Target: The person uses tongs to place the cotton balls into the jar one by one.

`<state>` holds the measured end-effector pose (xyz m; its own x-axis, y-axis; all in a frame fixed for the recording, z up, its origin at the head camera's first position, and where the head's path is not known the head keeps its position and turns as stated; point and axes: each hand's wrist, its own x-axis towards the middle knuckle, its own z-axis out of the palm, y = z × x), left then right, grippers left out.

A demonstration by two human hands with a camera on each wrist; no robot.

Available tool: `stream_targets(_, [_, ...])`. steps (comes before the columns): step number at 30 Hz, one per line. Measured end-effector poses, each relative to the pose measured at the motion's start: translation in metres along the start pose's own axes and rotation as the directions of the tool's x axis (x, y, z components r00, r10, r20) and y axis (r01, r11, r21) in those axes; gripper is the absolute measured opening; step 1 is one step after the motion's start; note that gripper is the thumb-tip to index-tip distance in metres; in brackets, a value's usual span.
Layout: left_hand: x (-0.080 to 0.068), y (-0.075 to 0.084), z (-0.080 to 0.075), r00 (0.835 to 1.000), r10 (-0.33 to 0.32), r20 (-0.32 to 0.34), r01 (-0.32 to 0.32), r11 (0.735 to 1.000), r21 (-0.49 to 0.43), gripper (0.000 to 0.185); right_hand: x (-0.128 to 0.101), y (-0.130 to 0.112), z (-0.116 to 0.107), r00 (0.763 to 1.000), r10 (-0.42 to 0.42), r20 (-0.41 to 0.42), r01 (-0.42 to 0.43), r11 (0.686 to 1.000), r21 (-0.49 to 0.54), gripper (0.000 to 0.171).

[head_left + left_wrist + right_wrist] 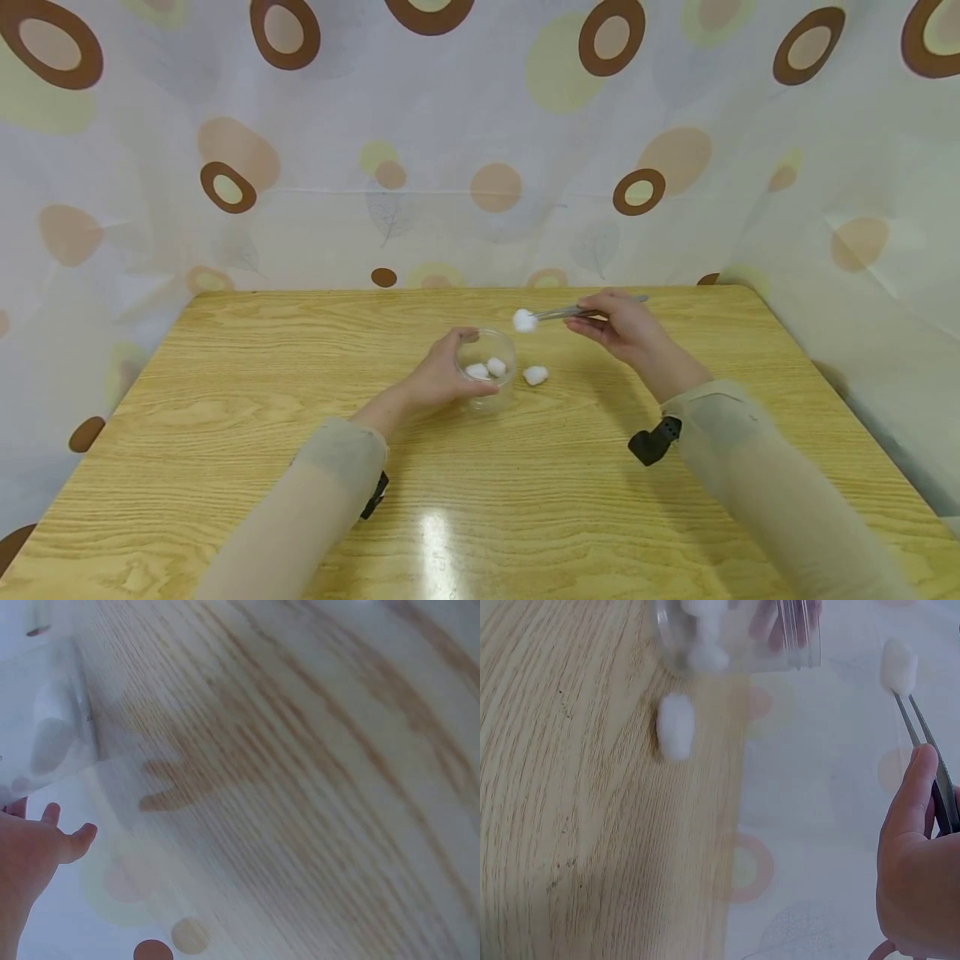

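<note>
My left hand [448,372] grips a small clear plastic jar [487,379] that stands on the wooden table [225,417]; two white cotton balls [486,368] lie inside it. My right hand [609,321] pinches metal tweezers [573,312], whose tips hold a cotton ball [524,320] in the air just above and right of the jar's mouth. Another cotton ball [535,375] lies on the table right of the jar. The right wrist view shows the tweezers [921,742] with their cotton ball [898,666], the loose ball [675,726] and the jar [735,637]. The left wrist view shows only part of my left hand [34,851].
A patterned curtain [480,150] with brown and beige ovals hangs round the table's far and side edges. Bare wood [487,500] stretches from the jar to the table's near edge, with a light glare on it.
</note>
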<state>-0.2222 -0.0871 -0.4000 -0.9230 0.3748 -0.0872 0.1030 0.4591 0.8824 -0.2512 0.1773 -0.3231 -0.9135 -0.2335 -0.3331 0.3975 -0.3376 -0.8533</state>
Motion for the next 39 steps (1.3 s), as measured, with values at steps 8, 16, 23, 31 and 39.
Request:
stream_targets(8, [0.004, 0.002, 0.004, 1.0, 0.005, -0.005, -0.004, 1.0, 0.021, 0.09, 0.004, 0.007, 0.011, 1.0, -0.016, 0.012, 0.017, 0.995, -0.098, 0.015])
stream_targets(16, [0.005, 0.004, 0.005, 1.0, 0.001, -0.001, -0.001, 1.0, 0.012, 0.09, 0.004, 0.014, 0.018, 0.999, -0.013, 0.031, 0.017, 0.992, -0.127, 0.018])
stream_targets(23, [0.006, 0.003, 0.005, 1.0, 0.007, -0.008, -0.007, 1.0, 0.022, 0.09, 0.004, 0.015, 0.017, 0.998, -0.026, 0.057, 0.033, 0.99, -0.139, 0.019])
stream_targets(31, [0.006, 0.001, 0.005, 1.0, 0.004, -0.008, -0.004, 1.0, 0.026, 0.09, 0.003, 0.015, 0.017, 0.997, -0.031, 0.071, 0.04, 0.99, -0.132, 0.023])
stream_targets(39, [0.005, 0.002, 0.004, 1.0, 0.008, -0.008, -0.007, 0.999, 0.044, 0.09, 0.002, 0.011, 0.007, 0.998, -0.034, 0.059, 0.042, 0.99, -0.135, 0.024])
